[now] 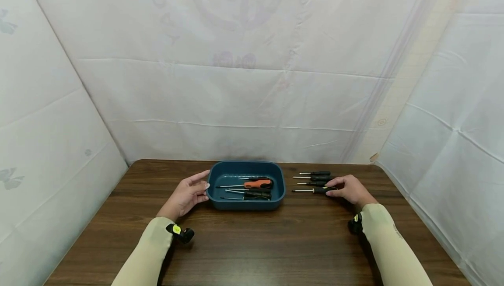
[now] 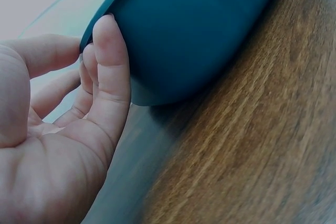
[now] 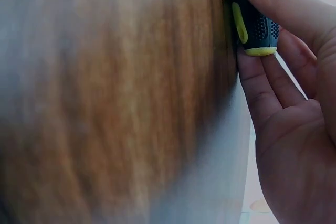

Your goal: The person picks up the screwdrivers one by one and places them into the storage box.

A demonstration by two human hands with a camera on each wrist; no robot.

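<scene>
Here we rest our left hand, fingers straight, against the teal tray's left rim at mid-table; our right hand pinches the nearest black screwdriver right of it, with bare wooden table in front

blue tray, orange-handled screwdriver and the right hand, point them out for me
blue tray point(image 1: 246, 203) head view, on its near outer wall
orange-handled screwdriver point(image 1: 257, 184) head view, on the orange handle, inside the tray
right hand point(image 1: 351, 189) head view, on the back of the hand
</scene>
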